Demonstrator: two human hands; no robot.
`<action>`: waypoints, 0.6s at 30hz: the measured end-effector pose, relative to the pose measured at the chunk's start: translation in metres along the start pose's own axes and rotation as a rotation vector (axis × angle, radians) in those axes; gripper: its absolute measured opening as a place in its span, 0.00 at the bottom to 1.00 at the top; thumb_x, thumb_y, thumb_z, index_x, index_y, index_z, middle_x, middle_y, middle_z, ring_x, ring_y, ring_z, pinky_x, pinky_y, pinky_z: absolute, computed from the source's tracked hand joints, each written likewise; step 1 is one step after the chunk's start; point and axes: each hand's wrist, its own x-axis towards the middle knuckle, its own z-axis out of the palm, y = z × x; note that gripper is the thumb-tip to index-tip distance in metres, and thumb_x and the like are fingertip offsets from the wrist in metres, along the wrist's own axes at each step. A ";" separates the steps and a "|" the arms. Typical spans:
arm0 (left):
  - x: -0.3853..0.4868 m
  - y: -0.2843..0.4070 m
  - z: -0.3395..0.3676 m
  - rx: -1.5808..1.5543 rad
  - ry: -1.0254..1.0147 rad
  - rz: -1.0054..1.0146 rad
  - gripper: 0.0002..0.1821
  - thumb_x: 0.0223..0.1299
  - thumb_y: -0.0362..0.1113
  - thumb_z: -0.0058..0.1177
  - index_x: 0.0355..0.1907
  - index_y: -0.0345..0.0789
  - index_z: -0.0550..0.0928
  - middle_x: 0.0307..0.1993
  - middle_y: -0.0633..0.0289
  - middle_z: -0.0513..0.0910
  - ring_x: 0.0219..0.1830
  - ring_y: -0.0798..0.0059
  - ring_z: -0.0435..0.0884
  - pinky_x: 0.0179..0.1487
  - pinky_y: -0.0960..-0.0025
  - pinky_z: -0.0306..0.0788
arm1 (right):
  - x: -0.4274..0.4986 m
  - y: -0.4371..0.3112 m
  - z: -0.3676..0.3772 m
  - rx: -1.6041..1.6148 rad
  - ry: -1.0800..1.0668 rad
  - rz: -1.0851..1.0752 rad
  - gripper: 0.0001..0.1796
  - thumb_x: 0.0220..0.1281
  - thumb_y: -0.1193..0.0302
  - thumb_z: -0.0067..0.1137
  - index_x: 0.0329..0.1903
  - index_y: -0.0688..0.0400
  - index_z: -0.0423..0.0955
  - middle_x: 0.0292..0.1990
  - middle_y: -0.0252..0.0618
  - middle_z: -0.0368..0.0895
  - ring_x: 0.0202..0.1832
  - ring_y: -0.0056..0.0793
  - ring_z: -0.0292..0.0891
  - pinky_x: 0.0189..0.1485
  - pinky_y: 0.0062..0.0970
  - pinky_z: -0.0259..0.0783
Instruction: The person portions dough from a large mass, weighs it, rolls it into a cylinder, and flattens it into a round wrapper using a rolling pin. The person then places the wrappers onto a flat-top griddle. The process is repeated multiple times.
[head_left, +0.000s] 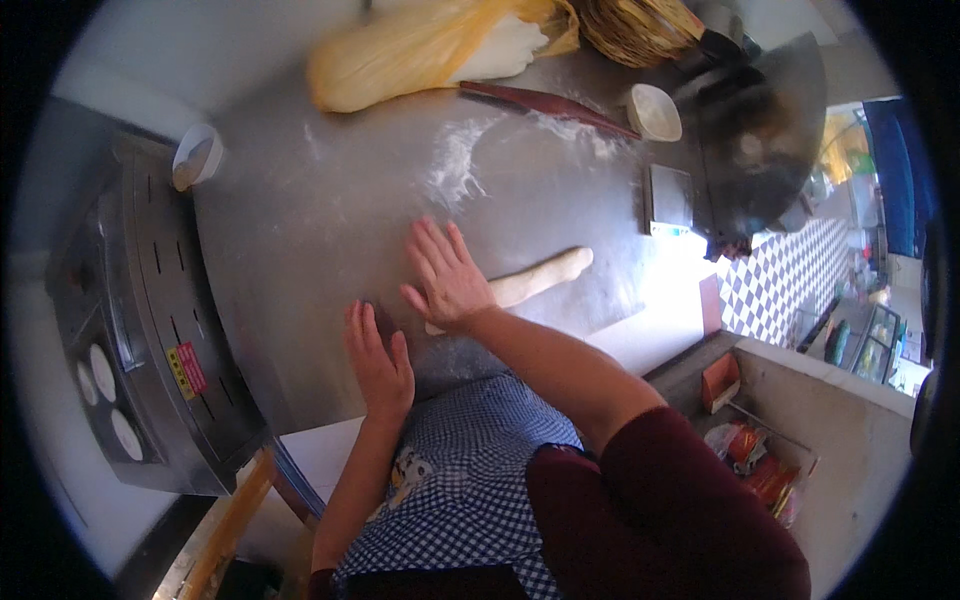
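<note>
A roll of pale dough (541, 279) lies on the steel worktop (300, 247) before me. My right hand (448, 281) rests flat across the dough's left part, fingers extended and a little apart; a short dough end shows below the palm. My left hand (381, 364) is near the worktop's front edge, to the left of the dough, with its thumb apart and nothing in it. Whether its edge touches the worktop, I cannot tell. White flour (456, 161) is scattered beyond my right hand.
Along the back lie a large dough mass (420, 60) partly under yellow plastic, a dark red rolling pin (551, 106) and a white tub (655, 112). A small scale (670, 196) stands right. At left are a white bowl (199, 154) and a metal appliance (176, 300).
</note>
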 end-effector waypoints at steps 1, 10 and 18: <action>0.001 0.002 0.002 -0.013 0.018 0.008 0.30 0.69 0.42 0.48 0.68 0.28 0.62 0.68 0.41 0.61 0.70 0.42 0.59 0.71 0.47 0.52 | 0.002 -0.002 -0.005 0.017 0.002 -0.003 0.35 0.64 0.55 0.53 0.65 0.67 0.64 0.72 0.50 0.57 0.77 0.46 0.44 0.77 0.51 0.37; 0.026 0.054 0.015 -0.014 -0.217 -0.033 0.27 0.53 0.40 0.66 0.54 0.32 0.74 0.44 0.53 0.79 0.48 0.55 0.76 0.53 0.57 0.69 | -0.029 0.103 -0.055 -0.070 0.249 0.179 0.28 0.62 0.67 0.54 0.64 0.61 0.65 0.71 0.53 0.58 0.75 0.49 0.48 0.75 0.53 0.42; 0.031 0.047 0.032 -0.246 -0.382 -0.175 0.19 0.51 0.34 0.68 0.43 0.30 0.77 0.37 0.57 0.80 0.38 0.64 0.80 0.42 0.63 0.74 | -0.083 0.144 -0.055 -0.100 0.340 0.435 0.25 0.64 0.68 0.52 0.62 0.62 0.68 0.69 0.52 0.61 0.73 0.50 0.52 0.74 0.47 0.50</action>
